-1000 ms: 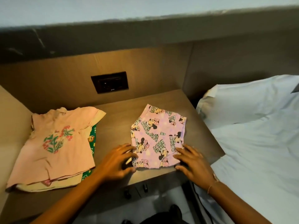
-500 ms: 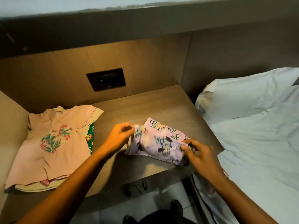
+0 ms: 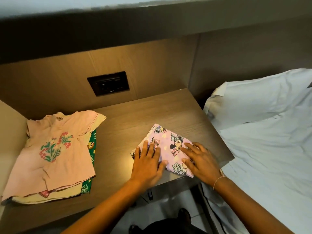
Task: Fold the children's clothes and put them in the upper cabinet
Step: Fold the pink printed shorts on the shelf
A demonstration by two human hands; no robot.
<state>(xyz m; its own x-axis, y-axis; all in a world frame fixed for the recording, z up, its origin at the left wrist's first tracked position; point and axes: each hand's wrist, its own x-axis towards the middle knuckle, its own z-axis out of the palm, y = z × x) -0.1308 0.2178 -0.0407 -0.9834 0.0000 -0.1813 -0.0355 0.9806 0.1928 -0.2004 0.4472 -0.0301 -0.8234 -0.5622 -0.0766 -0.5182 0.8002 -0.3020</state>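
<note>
pink cartoon-print garment [image 3: 169, 141]: folded, flat on table [image 3: 135, 119] | left hand [image 3: 146, 164], right hand [image 3: 200, 161]: grip wide, pressing it

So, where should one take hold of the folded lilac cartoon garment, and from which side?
Probably its left and right edges, fingers slid under from both sides: the lilac garment lies flat in layers on the table, so pinching one corner would likely unfold it.

Lilac cartoon-print garment [image 3: 168, 139] is folded and laid flat near desk [image 3: 121, 132] front edge. Pink floral T-shirt [image 3: 55, 149] is spread unfolded, far left.
</note>
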